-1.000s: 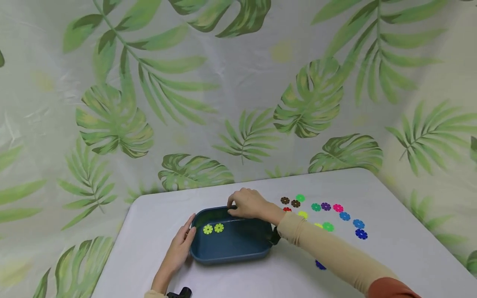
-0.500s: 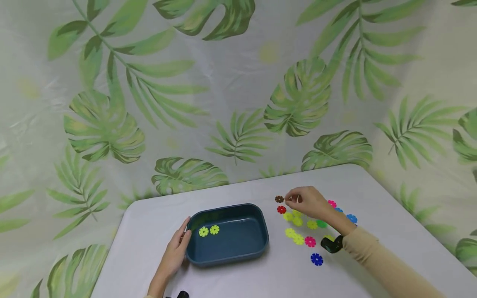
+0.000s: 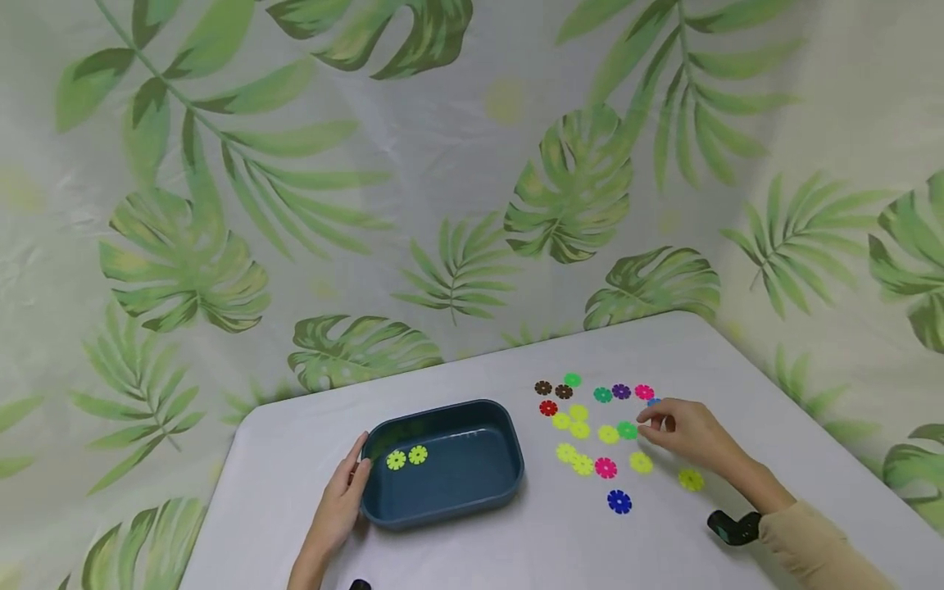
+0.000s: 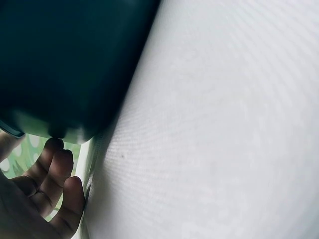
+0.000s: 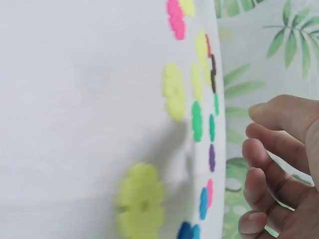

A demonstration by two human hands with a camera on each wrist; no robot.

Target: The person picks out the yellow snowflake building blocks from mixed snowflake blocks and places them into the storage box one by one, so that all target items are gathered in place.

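One green disc, right of frame centre, just left of my right hand; fingers loosely curved, bare as far as I see. One blue tray, lower centre, gripped at left rim by my left hand.

White, fabric-textured worktop with a dark blue-green rectangular tray and thin flower-shaped discs.
The round-cornered tray stands left of the scattered discs. Two brown discs and a bright green disc lie at the back, a red disc just in front; to their right are a teal-green disc, a purple disc and a pink disc. Yellow discs, some overlapping, spread through the middle beside another green and another pink one; a dark blue disc lies in front.
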